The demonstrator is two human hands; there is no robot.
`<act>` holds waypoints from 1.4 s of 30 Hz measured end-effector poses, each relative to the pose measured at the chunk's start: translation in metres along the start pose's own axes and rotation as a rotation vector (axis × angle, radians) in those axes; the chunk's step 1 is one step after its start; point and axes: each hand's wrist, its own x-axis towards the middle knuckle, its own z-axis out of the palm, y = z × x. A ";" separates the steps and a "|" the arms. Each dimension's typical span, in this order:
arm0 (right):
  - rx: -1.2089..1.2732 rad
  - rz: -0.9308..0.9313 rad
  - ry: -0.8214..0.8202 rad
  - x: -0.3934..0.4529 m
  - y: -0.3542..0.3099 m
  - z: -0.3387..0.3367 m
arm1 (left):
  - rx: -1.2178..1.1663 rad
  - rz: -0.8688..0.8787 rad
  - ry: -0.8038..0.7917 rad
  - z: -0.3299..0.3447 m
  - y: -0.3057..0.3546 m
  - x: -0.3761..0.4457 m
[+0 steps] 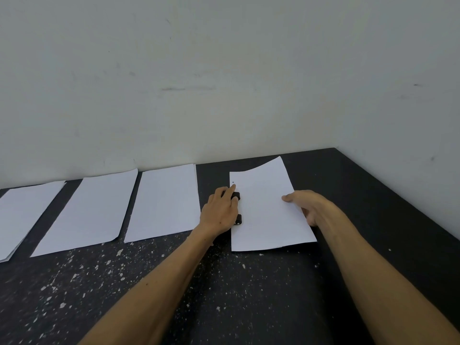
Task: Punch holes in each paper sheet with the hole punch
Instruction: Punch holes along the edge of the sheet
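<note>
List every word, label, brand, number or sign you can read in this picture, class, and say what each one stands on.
None can be read.
The four sheets: the one being punched and the three to its left show blank white faces.
The black hole punch under the left hand shows no readable brand or label; most of it is hidden.
The table carries only white flecks; the wall only scuffs.

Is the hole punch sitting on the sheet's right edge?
No: the hole punch sits on the left edge of the sheet, under the left hand.
</note>
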 end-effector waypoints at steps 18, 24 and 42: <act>0.009 -0.018 -0.005 -0.005 0.001 0.000 | 0.066 0.034 -0.029 -0.006 0.006 0.006; 0.012 -0.016 0.000 -0.006 0.000 0.000 | -0.415 -0.098 -0.085 -0.002 0.000 0.015; 0.015 -0.008 0.010 -0.001 0.000 0.000 | -0.568 -0.115 -0.097 0.000 -0.003 0.011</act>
